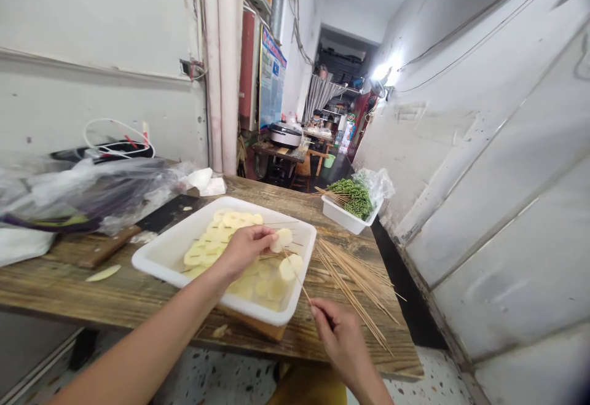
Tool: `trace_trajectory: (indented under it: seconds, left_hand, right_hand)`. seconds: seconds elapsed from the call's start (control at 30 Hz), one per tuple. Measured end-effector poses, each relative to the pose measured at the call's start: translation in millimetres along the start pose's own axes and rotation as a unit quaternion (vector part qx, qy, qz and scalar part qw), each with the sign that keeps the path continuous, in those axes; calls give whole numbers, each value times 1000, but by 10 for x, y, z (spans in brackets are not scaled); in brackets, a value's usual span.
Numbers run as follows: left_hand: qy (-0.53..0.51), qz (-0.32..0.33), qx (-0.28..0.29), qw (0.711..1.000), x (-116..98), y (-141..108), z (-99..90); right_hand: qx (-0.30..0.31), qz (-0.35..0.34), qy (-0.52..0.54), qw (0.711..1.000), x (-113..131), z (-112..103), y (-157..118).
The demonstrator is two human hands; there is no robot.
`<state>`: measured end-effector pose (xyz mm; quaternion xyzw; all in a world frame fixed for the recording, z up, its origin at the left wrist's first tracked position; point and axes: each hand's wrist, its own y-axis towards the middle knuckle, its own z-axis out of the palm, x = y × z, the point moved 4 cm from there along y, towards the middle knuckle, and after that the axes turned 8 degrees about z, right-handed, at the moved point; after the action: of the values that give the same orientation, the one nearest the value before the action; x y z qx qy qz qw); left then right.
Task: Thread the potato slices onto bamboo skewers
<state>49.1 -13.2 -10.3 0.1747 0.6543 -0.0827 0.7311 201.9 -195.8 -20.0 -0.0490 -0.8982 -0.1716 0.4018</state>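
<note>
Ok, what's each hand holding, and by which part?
Left hand pinches a potato slice by its edge. Right hand holds a bamboo skewer near its lower end; a second slice sits farther up it.

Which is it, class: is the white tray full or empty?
Partly full: the white tray holds pale potato slices spread over its floor.

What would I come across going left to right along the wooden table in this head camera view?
Plastic bag → wooden-handled knife → white tray of potato slices → loose bamboo skewers
</note>
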Motion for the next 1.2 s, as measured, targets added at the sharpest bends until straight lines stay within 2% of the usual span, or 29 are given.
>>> trace_trajectory:
  seconds: [0.2, 0.37, 0.63, 0.83, 1.07, 1.2]
  left_hand:
    - [17, 15, -22, 999, -65, -9, -6]
    - [140, 59, -49, 987, -117, -15, -50]
    - [204, 90, -32, 974, -93, -1, -70]
    - [243, 125, -10, 962, -120, -22, -45]
    - [275, 205, 30, 939, -185, -80, 56]
    - [279, 182, 26, 943, -169, -54, 36]
  right_hand:
    - [2, -7, 3, 1000, 34, 11, 27]
    - [-4, -11, 1, 1000, 47, 14, 40]
    - [-9, -13, 7, 1000, 39, 15, 24]
    - [11, -12, 8, 1000, 62, 16, 15]
    - [7, -3, 3, 1000, 79, 44, -2]
    - [-8, -7, 5, 1000, 78, 69, 7]
